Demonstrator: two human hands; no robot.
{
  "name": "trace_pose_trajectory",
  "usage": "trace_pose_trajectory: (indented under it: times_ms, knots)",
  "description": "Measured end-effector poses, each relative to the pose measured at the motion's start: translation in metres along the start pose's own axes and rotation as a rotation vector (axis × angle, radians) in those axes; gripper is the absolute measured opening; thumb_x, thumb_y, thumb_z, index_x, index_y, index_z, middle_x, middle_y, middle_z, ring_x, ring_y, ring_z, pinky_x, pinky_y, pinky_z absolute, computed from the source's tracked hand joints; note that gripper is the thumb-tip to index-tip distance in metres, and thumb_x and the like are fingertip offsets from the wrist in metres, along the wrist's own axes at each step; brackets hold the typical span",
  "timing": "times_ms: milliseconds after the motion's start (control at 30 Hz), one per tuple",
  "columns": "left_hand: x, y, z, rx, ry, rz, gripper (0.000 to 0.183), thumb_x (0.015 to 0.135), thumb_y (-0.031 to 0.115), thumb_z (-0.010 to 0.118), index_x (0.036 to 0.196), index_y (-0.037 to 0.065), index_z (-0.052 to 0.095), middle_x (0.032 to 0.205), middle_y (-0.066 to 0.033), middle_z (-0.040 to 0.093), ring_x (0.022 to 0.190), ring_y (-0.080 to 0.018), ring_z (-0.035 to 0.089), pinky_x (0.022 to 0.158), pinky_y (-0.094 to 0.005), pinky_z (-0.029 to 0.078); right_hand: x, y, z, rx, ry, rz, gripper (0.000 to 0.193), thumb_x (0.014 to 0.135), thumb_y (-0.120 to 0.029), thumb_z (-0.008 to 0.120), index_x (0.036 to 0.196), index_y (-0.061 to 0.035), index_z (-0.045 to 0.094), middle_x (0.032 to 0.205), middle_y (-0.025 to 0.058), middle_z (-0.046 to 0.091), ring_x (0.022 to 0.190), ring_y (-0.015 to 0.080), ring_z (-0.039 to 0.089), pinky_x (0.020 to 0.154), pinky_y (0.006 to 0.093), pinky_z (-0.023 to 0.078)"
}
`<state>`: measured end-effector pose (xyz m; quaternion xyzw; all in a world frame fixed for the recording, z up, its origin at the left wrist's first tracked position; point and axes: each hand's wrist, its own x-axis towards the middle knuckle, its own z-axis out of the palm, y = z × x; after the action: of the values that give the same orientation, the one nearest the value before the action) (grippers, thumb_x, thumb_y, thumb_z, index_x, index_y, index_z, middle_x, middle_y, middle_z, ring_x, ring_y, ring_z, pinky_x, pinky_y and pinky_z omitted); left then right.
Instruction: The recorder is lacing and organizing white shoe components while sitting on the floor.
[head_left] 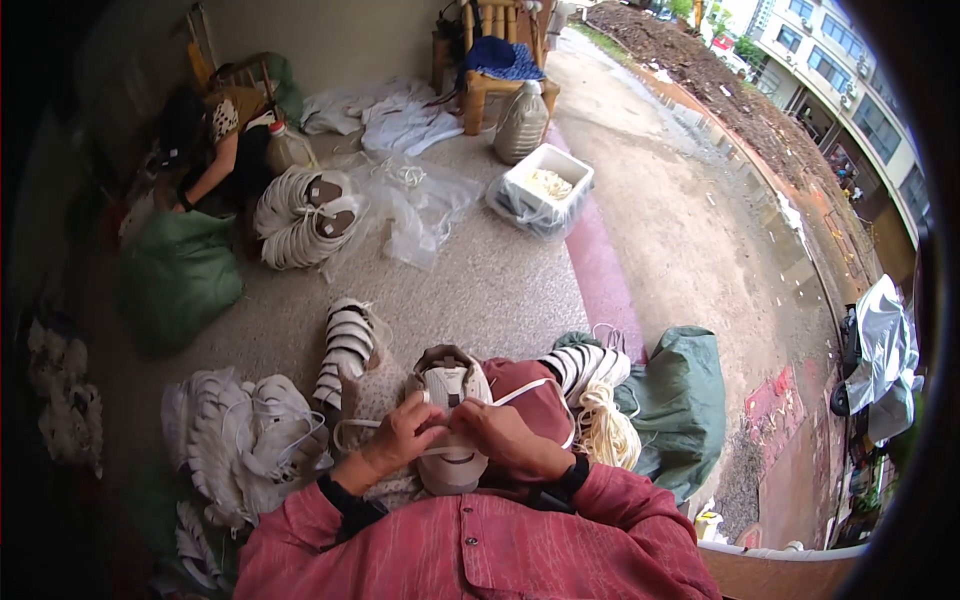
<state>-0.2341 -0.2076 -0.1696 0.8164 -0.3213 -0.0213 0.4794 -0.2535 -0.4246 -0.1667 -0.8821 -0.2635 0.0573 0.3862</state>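
Note:
A beige and white shoe (pixel 453 478) rests on my lap, its heel end pointing away from me. Over its front, my left hand (pixel 405 438) is closed in a pinch on a white shoelace (pixel 352 424), which loops out to the left. My right hand (pixel 508 434) is closed too, bent over the shoe's upper, with another stretch of white lace running out past it to the right. Both sets of fingertips nearly meet above the lace holes. The exact grip points are hidden by the fingers.
Stacked white shoe parts (pixel 240 440) lie at left, a striped stack (pixel 585 368) and a bundle of cream laces (pixel 607 425) at right beside a green sack (pixel 685 400). Ahead stands a white box (pixel 562 160) of laces. Another person (pixel 215 160) bends over a green bag (pixel 185 265).

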Motion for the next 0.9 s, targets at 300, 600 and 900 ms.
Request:
trace_pose_trajectory:
  times_ms: [300, 600, 900]
  knots:
    - [-0.017, 0.000, -0.015, 0.206, -0.045, 0.019, 0.013, 0.085, 0.010, 0.066, 0.093, 0.004, 0.058, 0.089, -0.0130, 0.054, 0.077, -0.0352, 0.059, 0.066, -0.0436, 0.048, -0.002, -0.008, -0.012, 0.028, 0.001, -0.079, 0.021, 0.085, -0.016, 0.058, 0.103, -0.0052, 0.054, 0.089, 0.0171, 0.063, 0.074, 0.0384, 0.064, 0.064, 0.0460, 0.051]
    - [-0.027, -0.007, -0.039, -0.665, 0.259, -0.421, 0.015, 0.099, 0.019, 0.056, 0.101, 0.005, 0.054, 0.093, -0.0044, 0.060, 0.072, -0.0083, 0.059, 0.062, -0.0238, 0.050, 0.005, -0.018, -0.009, -0.018, -0.079, 0.022, 0.025, 0.086, -0.021, 0.059, 0.106, -0.0074, 0.053, 0.088, 0.0150, 0.065, 0.075, 0.0382, 0.065, 0.060, 0.0469, 0.051]
    - [0.003, 0.003, -0.011, -0.640, -0.146, -0.355, 0.037, 0.088, 0.010, 0.071, 0.122, 0.003, 0.057, 0.091, 0.0014, 0.054, 0.076, -0.0050, 0.053, 0.066, -0.0198, 0.044, 0.000, -0.011, 0.001, 0.037, 0.001, 0.079, 0.016, 0.093, -0.020, 0.056, 0.104, -0.0080, 0.054, 0.086, 0.0157, 0.064, 0.075, 0.0374, 0.065, 0.060, 0.0444, 0.051]
